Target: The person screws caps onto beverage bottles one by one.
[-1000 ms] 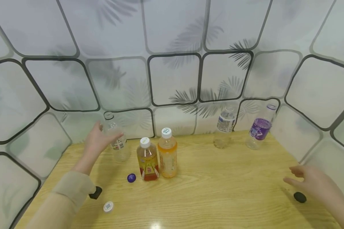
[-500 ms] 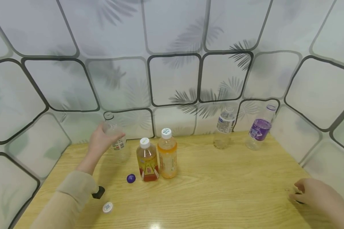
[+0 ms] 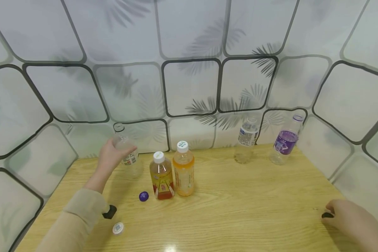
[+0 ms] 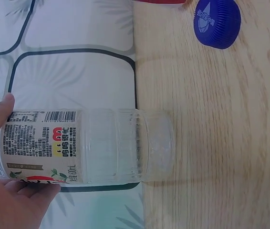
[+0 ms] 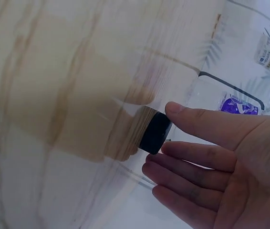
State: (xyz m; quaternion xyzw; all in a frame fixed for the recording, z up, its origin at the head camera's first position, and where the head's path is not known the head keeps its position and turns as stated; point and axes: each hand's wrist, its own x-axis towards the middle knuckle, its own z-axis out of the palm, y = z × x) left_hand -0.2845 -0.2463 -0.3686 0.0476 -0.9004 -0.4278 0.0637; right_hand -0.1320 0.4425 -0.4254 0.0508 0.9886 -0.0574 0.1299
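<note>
My left hand (image 3: pixel 111 154) grips an uncapped clear plastic bottle (image 3: pixel 133 171) by its upper part. In the left wrist view the bottle (image 4: pixel 111 143) shows a printed label, with the thumb and fingers round the labelled end. Its base is at the wooden table. Far right, my right hand (image 3: pixel 352 220) pinches a black bottle cap (image 3: pixel 327 215) low at the table. The right wrist view has this cap (image 5: pixel 155 132) between the thumb tip and the fingertips.
A purple cap (image 3: pixel 143 196) and a white cap (image 3: pixel 118 228) lie left. A red-and-yellow-labelled bottle (image 3: pixel 163 182) and an orange bottle (image 3: pixel 185 175) stand capped mid-table. Two uncapped bottles, one white-labelled (image 3: pixel 248 136), one purple-labelled (image 3: pixel 286 142), stand by the patterned wall (image 3: pixel 192 87).
My right hand has come down onto the black cap and closed its thumb and fingers on it. My left hand has shifted slightly right on the bottle, which stays in place.
</note>
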